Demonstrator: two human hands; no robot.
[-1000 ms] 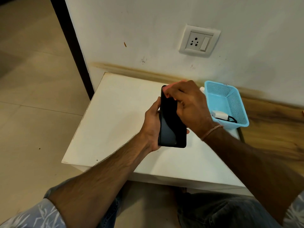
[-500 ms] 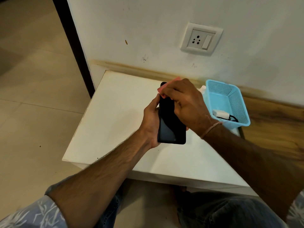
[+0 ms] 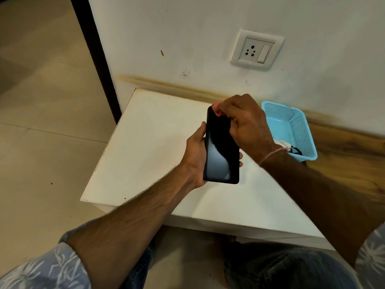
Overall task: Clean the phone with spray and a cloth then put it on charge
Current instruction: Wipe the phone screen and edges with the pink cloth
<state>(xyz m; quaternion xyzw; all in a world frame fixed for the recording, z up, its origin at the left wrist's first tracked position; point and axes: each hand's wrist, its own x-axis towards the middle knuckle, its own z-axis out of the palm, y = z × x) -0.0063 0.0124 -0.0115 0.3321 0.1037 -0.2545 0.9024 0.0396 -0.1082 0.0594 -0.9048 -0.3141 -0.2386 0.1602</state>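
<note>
Since half a second ago, the pink cloth (image 3: pixel 215 105) has been drawn almost wholly under the right hand (image 3: pixel 243 124), so that only a sliver is seen at the top corner of the phone (image 3: pixel 220 151). The phone is held above the white table (image 3: pixel 150 142), dark screen towards the camera, gripped along its edges by the curled fingers and thumb of the left hand (image 3: pixel 195 155). The cloth is pinched by the curled right fingers and pressed on the phone's upper end. A white charger (image 3: pixel 286 145) is seen lying in the blue basket (image 3: pixel 295 126) by the wall, below the wall socket (image 3: pixel 257 50)
</note>
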